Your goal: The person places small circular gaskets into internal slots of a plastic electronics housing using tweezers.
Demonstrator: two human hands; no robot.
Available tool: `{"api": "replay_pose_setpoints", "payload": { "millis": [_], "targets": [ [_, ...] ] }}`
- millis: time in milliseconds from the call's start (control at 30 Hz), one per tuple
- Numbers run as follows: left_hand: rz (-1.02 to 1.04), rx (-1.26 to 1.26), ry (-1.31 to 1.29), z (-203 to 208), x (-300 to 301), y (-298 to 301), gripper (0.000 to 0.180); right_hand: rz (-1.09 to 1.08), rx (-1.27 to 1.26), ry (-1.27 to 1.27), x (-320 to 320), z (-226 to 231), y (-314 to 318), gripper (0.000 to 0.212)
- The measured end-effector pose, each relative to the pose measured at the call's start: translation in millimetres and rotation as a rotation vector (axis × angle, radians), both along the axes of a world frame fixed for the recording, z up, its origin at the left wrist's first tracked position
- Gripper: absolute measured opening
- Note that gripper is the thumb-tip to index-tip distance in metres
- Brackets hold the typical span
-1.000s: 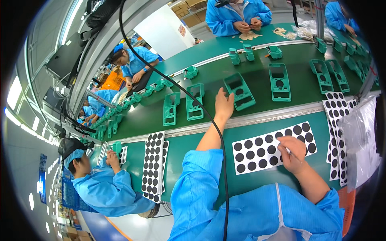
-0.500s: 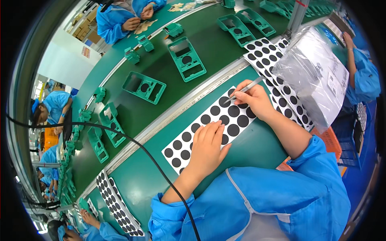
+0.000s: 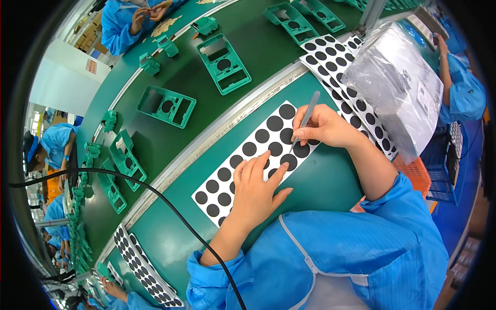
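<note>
black round pads dot the white sheet (image 3: 243, 160) at the green table's (image 3: 320, 191) far edge, left hand (image 3: 256, 188) pressed flat on it, right hand (image 3: 320, 126) pinching grey tweezers (image 3: 305, 120) onto it

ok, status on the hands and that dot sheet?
Left hand flat on dot sheet, pinning it. Right hand grips tweezers, tip at a black dot. Black cable crosses the table beside the sheet, clear of it.
</note>
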State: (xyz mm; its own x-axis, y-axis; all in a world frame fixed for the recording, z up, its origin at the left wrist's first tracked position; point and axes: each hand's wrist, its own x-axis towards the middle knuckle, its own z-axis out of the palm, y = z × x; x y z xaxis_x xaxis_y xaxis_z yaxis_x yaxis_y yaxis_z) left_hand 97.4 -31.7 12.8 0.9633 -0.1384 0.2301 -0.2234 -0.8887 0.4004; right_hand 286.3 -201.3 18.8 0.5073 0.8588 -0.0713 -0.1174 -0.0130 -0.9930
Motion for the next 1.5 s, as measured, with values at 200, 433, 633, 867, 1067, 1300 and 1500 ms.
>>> {"api": "replay_pose_setpoints", "payload": {
  "millis": [200, 433, 633, 867, 1067, 1300, 1500],
  "targets": [
    [0.038, 0.076, 0.001, -4, -3, -9, 0.058, -0.002, -0.105, -0.041, -1, 0, 3, 0.010],
    [0.075, 0.091, 0.014, -4, -2, -16, 0.062, 0.017, -0.113, -0.029, -3, 4, 3, 0.009],
    [0.077, 0.104, 0.008, -4, -2, -16, 0.063, 0.044, -0.046, -0.001, -1, 0, 3, 0.009],
    [0.083, 0.105, 0.012, -4, -2, -17, 0.062, 0.010, -0.069, -0.110, -5, 2, 5, 0.008],
    [0.095, 0.102, 0.024, -3, -2, -17, 0.061, 0.062, -0.017, -0.009, -4, 4, 4, 0.008],
    [0.103, 0.105, 0.013, -6, -2, -17, 0.061, 0.003, -0.043, -0.058, -5, 1, 4, 0.008],
    [0.108, 0.101, 0.004, -5, -3, -17, 0.060, 0.035, -0.084, -0.074, -6, 3, 5, 0.008]
  ]
}}
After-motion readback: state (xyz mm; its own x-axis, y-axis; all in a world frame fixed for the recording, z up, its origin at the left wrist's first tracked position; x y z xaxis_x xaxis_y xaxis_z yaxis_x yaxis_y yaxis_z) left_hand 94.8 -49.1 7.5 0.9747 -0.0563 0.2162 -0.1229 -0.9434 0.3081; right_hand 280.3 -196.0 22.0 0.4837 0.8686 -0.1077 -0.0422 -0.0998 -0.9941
